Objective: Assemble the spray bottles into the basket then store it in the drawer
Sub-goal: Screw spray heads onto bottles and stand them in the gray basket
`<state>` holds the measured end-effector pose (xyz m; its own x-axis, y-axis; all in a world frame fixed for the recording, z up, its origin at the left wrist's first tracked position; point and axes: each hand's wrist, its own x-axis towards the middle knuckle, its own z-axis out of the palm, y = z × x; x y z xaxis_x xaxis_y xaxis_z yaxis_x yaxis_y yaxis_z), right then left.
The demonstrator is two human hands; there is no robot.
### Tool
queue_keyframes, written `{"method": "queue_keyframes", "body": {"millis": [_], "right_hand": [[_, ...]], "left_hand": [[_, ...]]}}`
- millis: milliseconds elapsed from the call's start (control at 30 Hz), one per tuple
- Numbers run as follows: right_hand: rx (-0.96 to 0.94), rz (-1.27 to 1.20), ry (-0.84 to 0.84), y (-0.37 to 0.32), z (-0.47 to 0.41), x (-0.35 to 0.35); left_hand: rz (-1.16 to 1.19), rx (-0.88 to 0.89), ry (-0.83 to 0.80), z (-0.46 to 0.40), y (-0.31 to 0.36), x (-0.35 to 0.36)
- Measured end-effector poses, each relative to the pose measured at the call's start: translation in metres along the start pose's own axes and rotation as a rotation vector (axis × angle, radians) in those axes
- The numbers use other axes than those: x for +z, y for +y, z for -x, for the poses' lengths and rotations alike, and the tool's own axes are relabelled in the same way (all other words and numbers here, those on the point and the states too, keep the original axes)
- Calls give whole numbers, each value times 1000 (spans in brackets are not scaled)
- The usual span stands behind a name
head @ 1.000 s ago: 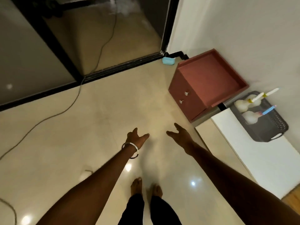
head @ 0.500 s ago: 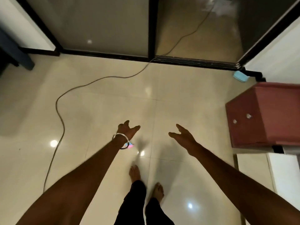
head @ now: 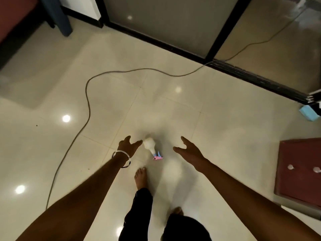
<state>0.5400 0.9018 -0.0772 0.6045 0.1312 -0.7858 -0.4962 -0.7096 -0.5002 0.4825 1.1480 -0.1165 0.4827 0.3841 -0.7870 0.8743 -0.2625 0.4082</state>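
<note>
A white spray bottle with a pink and blue trigger head lies on the tiled floor just ahead of my feet. My left hand, with a metal bangle on the wrist, hovers right beside the bottle's body, fingers loosely spread and holding nothing. My right hand is stretched out to the right of the bottle, open and apart from it. The red-brown drawer cabinet with two small knobs stands at the right edge. The basket is out of view.
A grey cable snakes across the floor from the black sliding-door track. A light blue block lies by the track at the right. A dark blue furniture leg stands at the top left.
The view has swung left: basket and white table left the frame, the cabinet slid to the right edge. The spray bottle on the floor came into view between my hands.
</note>
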Motion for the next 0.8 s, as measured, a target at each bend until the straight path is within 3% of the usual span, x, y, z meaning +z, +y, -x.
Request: {"method": "queue_keyframes", "body": {"millis": [267,567,800], "right_hand": [[81,70,-47,10,-148,76],[67,328,-123,102,-339,163],[67,317,-166,150,-426,222]], "left_hand": [[130,-88,-73,-144,-39,39],[197,-130,-110,-320,-104,143],[227,-136,-88,-395,-145,204]]}}
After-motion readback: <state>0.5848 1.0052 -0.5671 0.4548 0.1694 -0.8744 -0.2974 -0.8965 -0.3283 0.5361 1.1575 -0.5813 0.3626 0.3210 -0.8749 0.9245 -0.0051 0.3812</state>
